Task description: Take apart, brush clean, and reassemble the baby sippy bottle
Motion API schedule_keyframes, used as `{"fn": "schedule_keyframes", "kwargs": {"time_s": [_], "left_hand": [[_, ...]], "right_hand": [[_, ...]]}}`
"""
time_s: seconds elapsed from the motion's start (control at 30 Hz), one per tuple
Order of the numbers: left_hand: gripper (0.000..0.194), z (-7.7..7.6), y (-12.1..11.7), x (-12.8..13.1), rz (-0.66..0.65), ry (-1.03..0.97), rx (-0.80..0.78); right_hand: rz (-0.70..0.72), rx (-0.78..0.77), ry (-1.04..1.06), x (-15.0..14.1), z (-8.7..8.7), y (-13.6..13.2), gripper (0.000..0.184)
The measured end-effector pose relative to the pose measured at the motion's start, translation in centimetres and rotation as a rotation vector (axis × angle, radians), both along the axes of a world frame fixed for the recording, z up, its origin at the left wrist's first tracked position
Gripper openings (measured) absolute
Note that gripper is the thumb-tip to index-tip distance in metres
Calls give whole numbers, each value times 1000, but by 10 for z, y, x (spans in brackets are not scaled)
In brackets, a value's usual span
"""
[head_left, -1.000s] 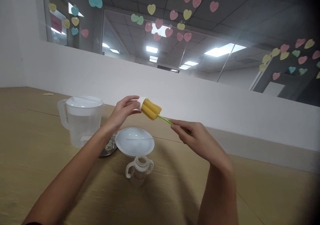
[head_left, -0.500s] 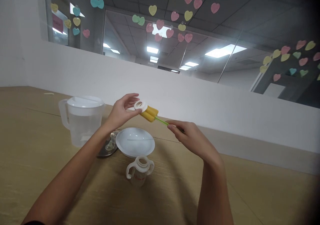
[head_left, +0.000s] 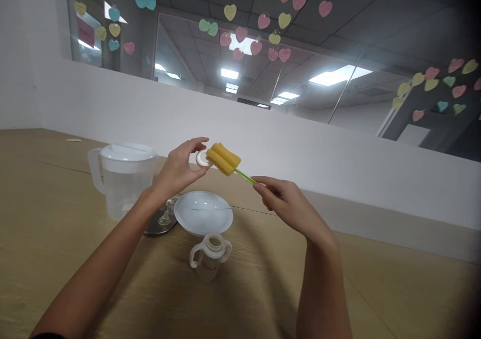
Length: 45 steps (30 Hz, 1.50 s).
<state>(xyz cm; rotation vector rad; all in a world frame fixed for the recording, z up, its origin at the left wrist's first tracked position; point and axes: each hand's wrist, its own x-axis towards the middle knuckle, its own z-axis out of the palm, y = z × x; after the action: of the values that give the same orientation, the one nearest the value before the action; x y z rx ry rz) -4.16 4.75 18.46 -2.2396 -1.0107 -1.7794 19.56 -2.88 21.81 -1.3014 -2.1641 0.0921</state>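
Note:
Between the thumb and fingers of my left hand [head_left: 180, 164] is a white bottle collar ring [head_left: 202, 159], held up above the table. My right hand [head_left: 287, 201] grips the thin green handle of a sponge bottle brush [head_left: 224, 159]. The brush's yellow foam head points left and touches or overlaps the ring's edge; the exact contact is hidden. Below the hands stands a white bowl [head_left: 203, 214]. Nearer to me is an upright clear baby bottle [head_left: 209, 259] with two white handles and an uncovered mouth.
A lidded clear plastic pitcher [head_left: 130, 178] stands at the left. Beside the bowl, partly behind my left forearm, a dark round tray [head_left: 160, 227] holds a clear bottle nipple [head_left: 164, 220] and other small parts. A white wall and glass panes rise behind the table [head_left: 376, 289].
The brush head has come up and out of the ring, so more of the yellow foam shows. My left hand has turned the ring and shifted slightly left.

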Motion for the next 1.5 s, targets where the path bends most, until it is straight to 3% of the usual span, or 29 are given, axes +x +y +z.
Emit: {"fn": "schedule_keyframes", "kwargs": {"time_s": [0.23,0.4,0.47,0.63,0.93,1.13,1.33,1.5], "left_hand": [[60,1,-3,2,-3,50,-9],[61,1,-4,3,17,86,-15],[62,2,-4,3,27,83,-16],[64,2,-4,3,13,75,-16],[63,2,-2,0,41,30,-19],[67,5,-4,-5,48,6,-51],[66,3,-1,-5,-1,-1,-29],[67,3,-1,-6,16,8,-33]], "right_hand": [[68,-40,-34,-3,1,1,38],[-178,171,25,0,-4,10,38],[-212,199,62,2,-3,10,39],[33,-16,-19,1,0,5,41],[-72,184,-46,-19,-8,1,37],[49,99,-17,-25,-7,2,40],[-119,218,100,-20,-8,9,41],[20,74,20,-17,-6,6,40]]}}
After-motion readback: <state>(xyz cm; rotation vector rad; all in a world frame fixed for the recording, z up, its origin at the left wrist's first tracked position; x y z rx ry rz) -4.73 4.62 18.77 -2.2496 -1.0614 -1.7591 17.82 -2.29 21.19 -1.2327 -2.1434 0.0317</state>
